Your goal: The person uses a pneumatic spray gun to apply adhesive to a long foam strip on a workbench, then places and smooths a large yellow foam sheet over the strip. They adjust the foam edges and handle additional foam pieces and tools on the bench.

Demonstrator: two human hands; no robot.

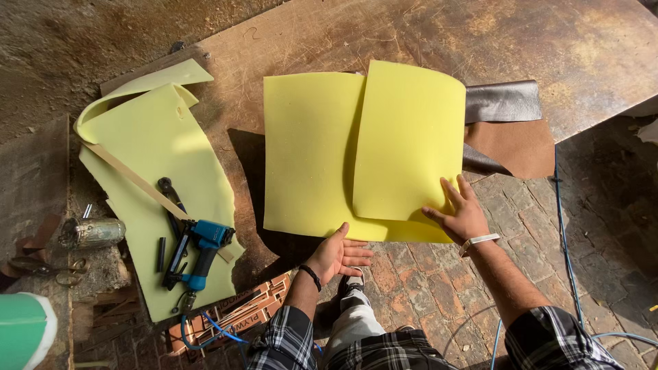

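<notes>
Head camera, looking straight down: two smooth, matte yellow foam sheets overlap at the near edge of a scratched, stained brown worktop (411, 41) and jut out past that edge over a brick floor (411, 281). One is the larger, flat foam sheet (308, 151), roughly rectangular; on its right half lies the smaller foam sheet (411, 137), its top edge bowed into a curve. Beneath their right side show one glossy dark leather piece (504, 101) and one dull brown leather piece (517, 147), the brown one hanging off the worktop's edge. At the left end of the worktop a third, paler foam offcut (154, 151), irregular with a folded-over strip, carries one blue pneumatic stapler (202, 250) with a black grip and one dark hand tool (171, 199), crossed by a thin wooden strip (137, 179). One dented metal can (92, 233) stands just left of that offcut. The left hand (337, 255) is open, palm up, fingers slack, its fingertips touching the underside of the larger sheet's near edge. The right hand (460, 212) lies flat and spread, fingers pressing on the near right corner of the smaller sheet, gripping nothing.
</notes>
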